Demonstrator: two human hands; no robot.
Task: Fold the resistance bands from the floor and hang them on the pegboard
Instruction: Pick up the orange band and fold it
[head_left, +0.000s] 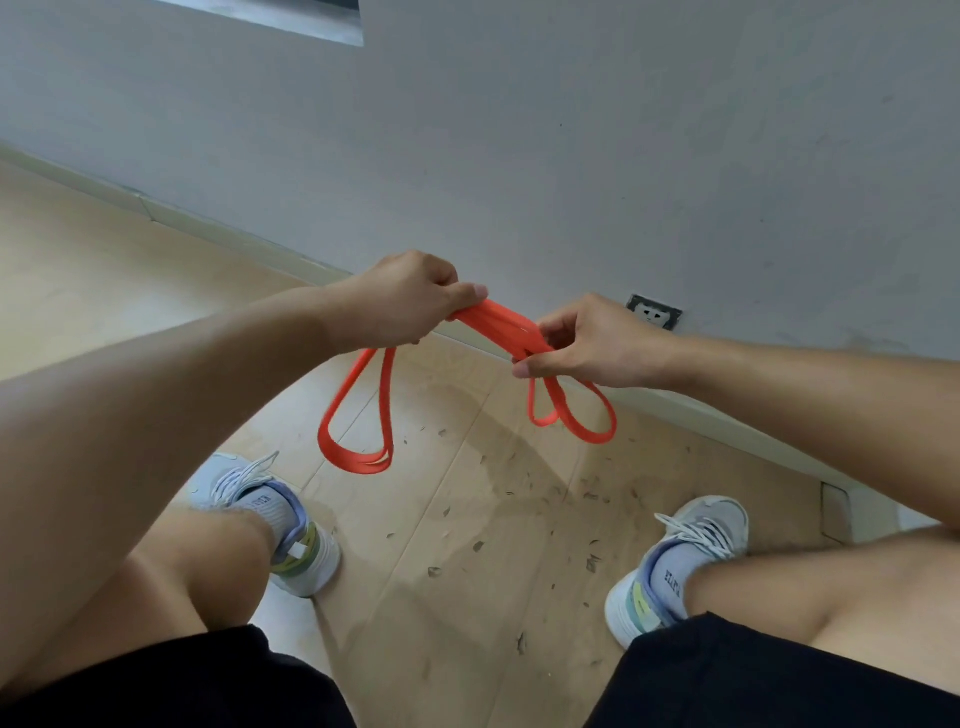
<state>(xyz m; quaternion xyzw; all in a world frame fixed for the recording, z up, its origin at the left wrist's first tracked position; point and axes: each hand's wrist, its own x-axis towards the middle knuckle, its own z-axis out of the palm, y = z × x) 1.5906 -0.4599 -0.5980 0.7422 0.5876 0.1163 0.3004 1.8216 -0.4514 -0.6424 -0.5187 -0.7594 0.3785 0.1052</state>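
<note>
Fingers of the left hand and right hand grip an orange resistance band, folded into several strands stretched between them, loops dangling below each fist. Beneath lie grey sneakers on the scuffed wooden floor. Beyond, a wall socket sits above the baseboard.

A wall socket sits low on the grey wall above a scuffed wooden floor.
</note>
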